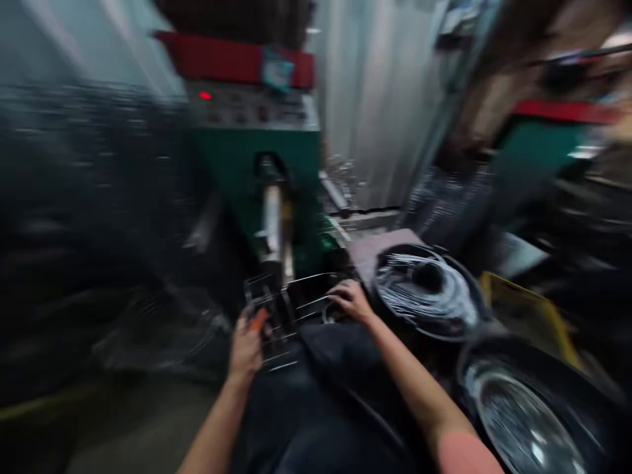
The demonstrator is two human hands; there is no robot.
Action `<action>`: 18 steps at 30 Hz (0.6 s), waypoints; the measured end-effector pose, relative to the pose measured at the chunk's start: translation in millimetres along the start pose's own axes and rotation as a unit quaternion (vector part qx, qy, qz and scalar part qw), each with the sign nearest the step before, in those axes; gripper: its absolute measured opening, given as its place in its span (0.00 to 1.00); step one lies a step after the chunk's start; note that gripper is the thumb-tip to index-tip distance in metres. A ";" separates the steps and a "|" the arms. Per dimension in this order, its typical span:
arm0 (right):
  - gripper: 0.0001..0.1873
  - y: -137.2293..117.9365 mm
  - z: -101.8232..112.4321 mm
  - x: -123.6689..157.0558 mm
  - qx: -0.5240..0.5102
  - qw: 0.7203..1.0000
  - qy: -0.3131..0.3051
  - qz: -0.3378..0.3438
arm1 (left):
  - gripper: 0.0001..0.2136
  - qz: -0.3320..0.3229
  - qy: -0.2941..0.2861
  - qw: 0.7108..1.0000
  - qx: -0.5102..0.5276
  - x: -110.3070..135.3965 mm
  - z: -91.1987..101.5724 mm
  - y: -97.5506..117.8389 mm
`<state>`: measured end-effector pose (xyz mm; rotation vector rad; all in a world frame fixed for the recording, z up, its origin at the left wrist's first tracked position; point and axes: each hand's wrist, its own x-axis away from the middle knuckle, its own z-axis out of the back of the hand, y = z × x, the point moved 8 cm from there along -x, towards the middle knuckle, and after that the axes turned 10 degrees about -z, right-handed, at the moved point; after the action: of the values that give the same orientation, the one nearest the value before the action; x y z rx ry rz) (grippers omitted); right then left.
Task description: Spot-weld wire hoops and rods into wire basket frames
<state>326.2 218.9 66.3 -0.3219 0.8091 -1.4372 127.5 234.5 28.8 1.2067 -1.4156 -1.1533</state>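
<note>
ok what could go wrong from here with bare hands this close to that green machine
The left hand grips something orange among the wire frames and the right hand rests on them, so wire ends might scratch skin. The green machine shows a lit red light, so it may be powered and could catch a hand. The wire bundle in the black tub might snag a forearm.

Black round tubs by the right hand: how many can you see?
2. One black tub holding coiled silver wire sits just beyond the right hand; the other black tub, holding shiny metal, is nearer, at lower right, cut off by the frame edge. Blur could hide more.
</note>
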 end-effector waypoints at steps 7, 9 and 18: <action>0.14 1.1 20.6 -46.1 -0.017 0.999 0.050 0.012 | 0.24 -0.057 0.140 0.983 0.103 -9.9 74.5 -2.2; 0.13 -3.2 22.4 -51.9 -0.004 0.999 0.043 0.011 | 0.25 -0.054 0.131 0.984 0.104 -10.0 70.7 -3.1; 0.10 -15.5 -26.4 -32.5 -0.030 0.999 0.039 0.022 | 0.24 -0.036 0.089 0.988 0.122 -7.1 58.6 -12.2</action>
<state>299.4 254.6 67.5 -0.2939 0.9188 -1.3939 72.0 245.7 8.0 1.5039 -1.4149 -0.9124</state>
